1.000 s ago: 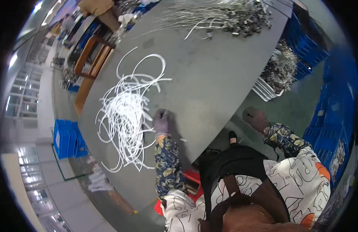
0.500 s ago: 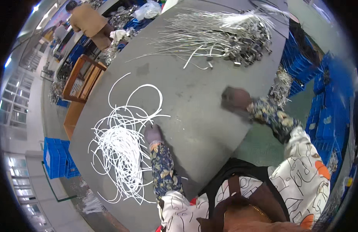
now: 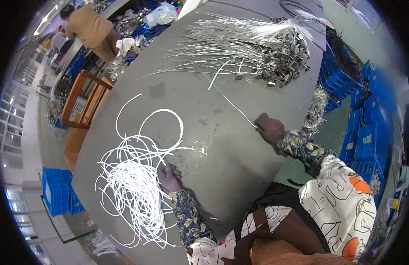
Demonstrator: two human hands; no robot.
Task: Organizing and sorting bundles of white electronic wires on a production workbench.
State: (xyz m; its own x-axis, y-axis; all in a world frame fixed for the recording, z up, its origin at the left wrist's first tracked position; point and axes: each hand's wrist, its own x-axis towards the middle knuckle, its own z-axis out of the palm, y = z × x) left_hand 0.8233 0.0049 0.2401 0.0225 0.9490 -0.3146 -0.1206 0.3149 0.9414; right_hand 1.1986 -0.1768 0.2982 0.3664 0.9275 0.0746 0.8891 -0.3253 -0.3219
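Note:
My left hand (image 3: 170,177), in a purplish glove, rests at the right edge of a tangled heap of thin white tubes (image 3: 136,190). Its fingers are closed around the end of one tube, though the fingertips are partly hidden. My right hand (image 3: 270,127), in a dark brownish glove, is at the table's right side, closed on the end of a thin wire (image 3: 233,106). That wire runs up and left toward a bundle of silvery wires (image 3: 222,39) with small metal blocks (image 3: 282,64) at their right ends. One short white tube (image 3: 217,75) lies across the bundle's near edge.
The grey table (image 3: 204,132) carries small white scraps (image 3: 200,150) near its middle. Blue crates (image 3: 365,137) stack on the right, and another blue crate (image 3: 58,191) stands at left. Beyond a wooden chair (image 3: 83,101), a person in a tan jacket (image 3: 89,28) bends over another bench.
My right hand, blurred before, now grips a thin wire stretched from the bundle. My left hand stays beside the white tubes. The whole view has shifted slightly.

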